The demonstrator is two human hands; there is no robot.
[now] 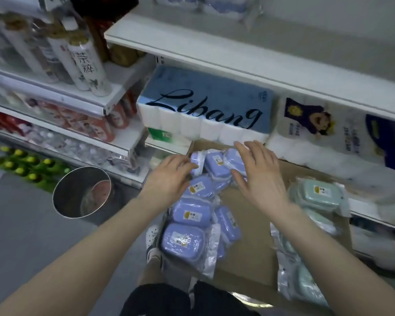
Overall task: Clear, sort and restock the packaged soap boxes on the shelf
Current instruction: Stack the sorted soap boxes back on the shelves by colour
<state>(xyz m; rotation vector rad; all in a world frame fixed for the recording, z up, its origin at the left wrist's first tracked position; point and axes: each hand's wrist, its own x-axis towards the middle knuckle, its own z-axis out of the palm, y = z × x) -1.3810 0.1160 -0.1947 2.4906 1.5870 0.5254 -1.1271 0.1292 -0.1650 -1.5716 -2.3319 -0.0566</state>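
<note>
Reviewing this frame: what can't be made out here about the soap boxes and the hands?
Head view, the only one:
- Small label print on the purple soap boxes: too small and blurred.
- Boxes under the left hand and right hand: covered, so contact or grip is unclear.
- Green soap boxes: the lower ones blur and run off the bottom edge, so no count.
- Cardboard tray: near end hidden by the person's legs.

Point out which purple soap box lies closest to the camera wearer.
The purple soap box at the bottom of the pile, flat, label up; the other purple ones lie farther up toward both hands.
</note>
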